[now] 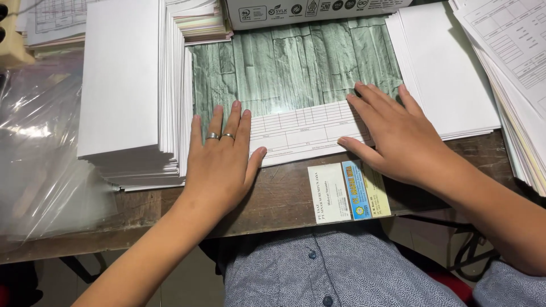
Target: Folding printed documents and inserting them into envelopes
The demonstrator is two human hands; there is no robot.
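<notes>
A printed form sheet with ruled boxes (301, 133) lies flat across the front of the desk. My left hand (222, 156), with two rings on its fingers, presses palm down on the sheet's left end. My right hand (392, 133) lies flat on its right end, fingers spread and pointing up-left. Neither hand grips anything. The middle strip of the sheet shows between the two hands.
A tall stack of white paper (128, 85) stands left of my left hand, another white stack (446, 74) at the right, printed forms (515, 45) far right. A cardboard box (313, 11) sits behind. Clear plastic bag (40, 148) at left. Cards (347, 193) stuck near the wooden desk edge (284, 207).
</notes>
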